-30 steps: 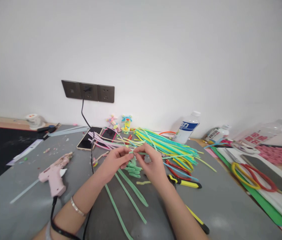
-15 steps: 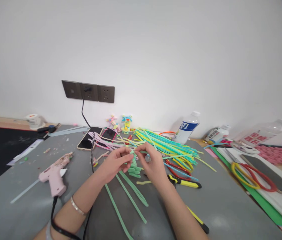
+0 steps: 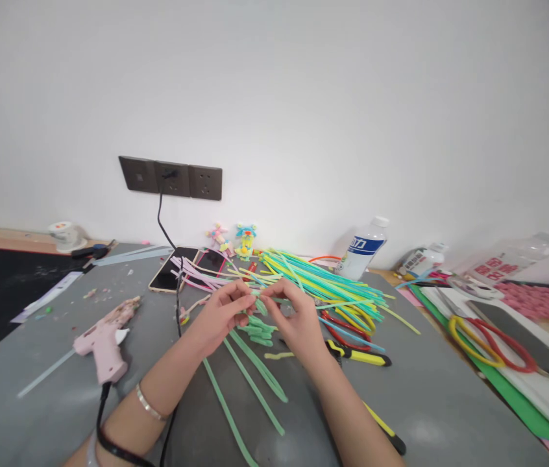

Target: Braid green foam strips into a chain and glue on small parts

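Between the fingertips of both hands is a small bent piece of light green pipe cleaner [image 3: 259,305]. My left hand [image 3: 228,314] pinches it from the left, while my right hand [image 3: 294,314] grips its other side, the fingertips nearly meeting. Just below them lies a bunch of folded green pipe cleaners [image 3: 259,332]. Several long green pipe cleaners [image 3: 248,395] stretch toward me on the grey table. Behind the hands spreads a pile of yellow and turquoise pipe cleaners [image 3: 323,285], with pink ones [image 3: 194,275] to the left.
A pink glue gun [image 3: 106,344] lies left, its black cord running under my left forearm. Yellow-black pliers [image 3: 362,355] and red-handled pliers [image 3: 345,331] lie right. A bottle [image 3: 362,250], two small figures [image 3: 246,241] and a phone [image 3: 170,269] stand or lie near the wall. Scissors [image 3: 479,340] rest on papers.
The green piece between my fingertips has turned slightly and now hangs down as a short loop. Both hands have stayed almost in place, with small finger shifts.
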Tool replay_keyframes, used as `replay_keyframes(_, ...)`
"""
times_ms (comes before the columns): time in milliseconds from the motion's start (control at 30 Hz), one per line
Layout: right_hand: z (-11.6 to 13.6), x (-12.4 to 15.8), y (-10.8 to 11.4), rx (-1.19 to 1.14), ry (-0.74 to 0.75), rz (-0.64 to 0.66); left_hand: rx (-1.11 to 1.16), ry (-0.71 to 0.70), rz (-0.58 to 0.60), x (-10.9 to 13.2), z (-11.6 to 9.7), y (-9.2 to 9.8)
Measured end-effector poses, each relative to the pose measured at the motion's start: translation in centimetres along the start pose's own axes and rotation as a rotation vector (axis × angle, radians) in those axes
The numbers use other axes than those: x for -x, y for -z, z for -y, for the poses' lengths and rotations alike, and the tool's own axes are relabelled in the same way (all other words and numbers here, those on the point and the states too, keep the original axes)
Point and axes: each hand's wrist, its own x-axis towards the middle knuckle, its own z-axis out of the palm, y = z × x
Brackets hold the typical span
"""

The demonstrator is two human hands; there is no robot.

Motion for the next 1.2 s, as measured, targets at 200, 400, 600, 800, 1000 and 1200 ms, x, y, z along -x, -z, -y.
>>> replay_keyframes(200, 0.28, -0.15, 0.16, -0.040, 0.028, 0.016, 0.054, -0.048, -0.021, -0.03, 0.06, 0.02)
replay_keyframes(400, -0.03, -0.05, 0.00, -0.209, -0.060, 0.037, 0.038, -0.080, -0.032, 0.05, -0.20, -0.09)
replay_keyframes(600, -0.23, 0.10, -0.21, -0.313, -0.118, 0.059, -0.003, -0.118, -0.056, 0.10, -0.36, -0.03)
replay_keyframes(800, 0.20, 0.22, -0.29, -0.287, -0.057, 0.091, -0.016, -0.141, -0.081, 0.12, -0.37, 0.00)
replay_keyframes(1000, 0.00, 0.21, -0.48, -0.163, 0.025, 0.019, -0.069, -0.173, -0.104, 0.07, -0.03, 0.14)
replay_keyframes(1200, 0.34, -0.09, -0.02, -0.022, 0.130, -0.059, -0.117, -0.152, -0.103, -0.04, 0.10, 0.29)
